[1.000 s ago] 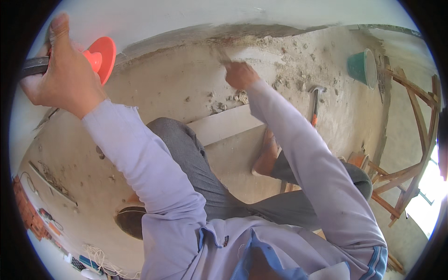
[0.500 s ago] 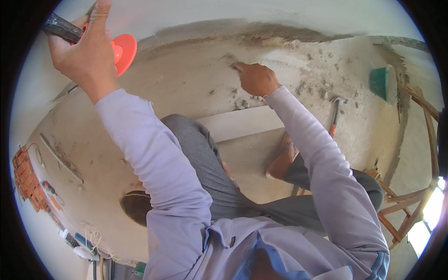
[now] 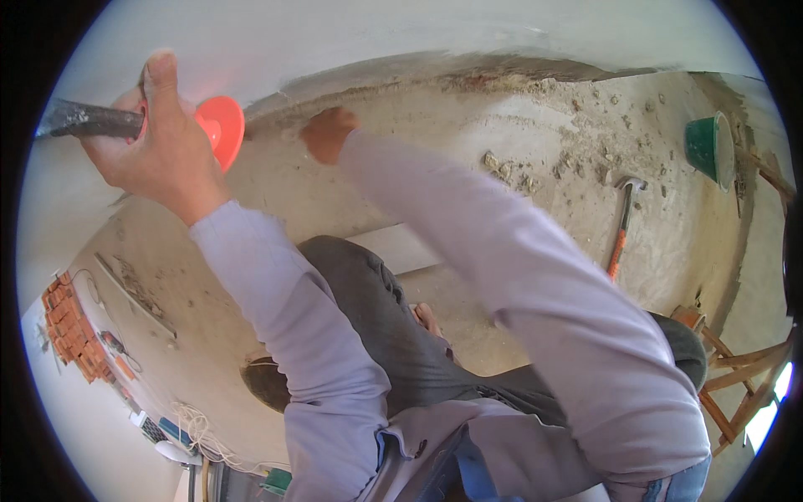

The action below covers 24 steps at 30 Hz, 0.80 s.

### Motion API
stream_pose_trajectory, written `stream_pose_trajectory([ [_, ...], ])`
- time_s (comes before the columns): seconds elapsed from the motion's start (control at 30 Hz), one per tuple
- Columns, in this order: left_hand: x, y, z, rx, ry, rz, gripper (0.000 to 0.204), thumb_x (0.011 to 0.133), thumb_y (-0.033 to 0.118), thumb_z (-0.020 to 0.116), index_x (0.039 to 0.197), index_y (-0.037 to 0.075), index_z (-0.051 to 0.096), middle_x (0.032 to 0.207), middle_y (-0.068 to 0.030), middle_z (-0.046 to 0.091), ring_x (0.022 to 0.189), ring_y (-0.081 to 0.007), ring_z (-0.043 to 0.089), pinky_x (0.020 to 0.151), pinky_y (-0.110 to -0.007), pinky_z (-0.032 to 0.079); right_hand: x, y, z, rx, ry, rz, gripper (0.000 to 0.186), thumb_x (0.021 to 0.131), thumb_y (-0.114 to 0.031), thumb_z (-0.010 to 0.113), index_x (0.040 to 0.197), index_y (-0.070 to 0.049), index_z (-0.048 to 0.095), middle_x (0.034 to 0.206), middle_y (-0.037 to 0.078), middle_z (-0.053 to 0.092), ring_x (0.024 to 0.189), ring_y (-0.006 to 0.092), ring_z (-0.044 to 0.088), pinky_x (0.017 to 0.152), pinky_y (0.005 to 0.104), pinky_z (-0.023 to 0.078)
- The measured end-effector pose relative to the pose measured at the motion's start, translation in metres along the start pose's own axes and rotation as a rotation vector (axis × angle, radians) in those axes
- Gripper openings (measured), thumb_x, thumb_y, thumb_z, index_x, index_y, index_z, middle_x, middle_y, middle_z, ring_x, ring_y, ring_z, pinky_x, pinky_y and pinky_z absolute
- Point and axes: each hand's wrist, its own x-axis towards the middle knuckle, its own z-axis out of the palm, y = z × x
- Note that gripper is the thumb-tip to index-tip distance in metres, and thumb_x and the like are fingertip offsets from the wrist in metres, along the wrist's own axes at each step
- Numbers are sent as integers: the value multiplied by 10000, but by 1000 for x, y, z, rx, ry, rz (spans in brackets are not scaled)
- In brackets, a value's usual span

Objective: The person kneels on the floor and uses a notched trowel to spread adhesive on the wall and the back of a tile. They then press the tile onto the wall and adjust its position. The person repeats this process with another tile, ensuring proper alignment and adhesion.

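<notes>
My left hand (image 3: 171, 155) is closed round a chisel (image 3: 88, 120). The chisel's dark steel shaft sticks out to the left of the fist, and its round orange hand guard (image 3: 226, 134) shows on the right side, close to the pale wall. My right hand (image 3: 326, 135) is closed and blurred, low by the foot of the wall, to the right of the guard. Whatever its fingers hold, if anything, is hidden. A claw hammer (image 3: 623, 222) with an orange grip lies on the floor to the right, apart from both hands.
Rubble (image 3: 577, 155) is scattered on the floor along the wall. A green bucket (image 3: 704, 146) lies tipped at the right, near a wooden frame (image 3: 740, 360). A pale board (image 3: 397, 247) is beside my knee. Stacked bricks (image 3: 71, 322) and tangled cord (image 3: 196, 431) are at the left.
My right hand has swept left along the wall's foot, toward the chisel. My left hand still holds the chisel and sits slightly lower in view. The view has shifted a little.
</notes>
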Motion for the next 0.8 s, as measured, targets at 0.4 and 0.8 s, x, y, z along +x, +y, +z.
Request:
stream_pose_trajectory([
  [0.4,2,-5,-5,67,-69,65,455,690,155,918,796,44,489,644,-28,562,514,-110,494,506,-271,440,-244,141,-61,-32,-135,315,521,824,-124,524,1342,-161,566,987,213,694,877,368,680,792,488,548],
  [0.8,-1,-9,0,-10,23,55,415,690,134,910,759,16,518,620,-61,582,514,-119,508,498,-269,434,-122,59,9,238,-141,294,433,840,-115,518,1255,-41,617,1079,312,647,990,443,646,921,478,507],
])
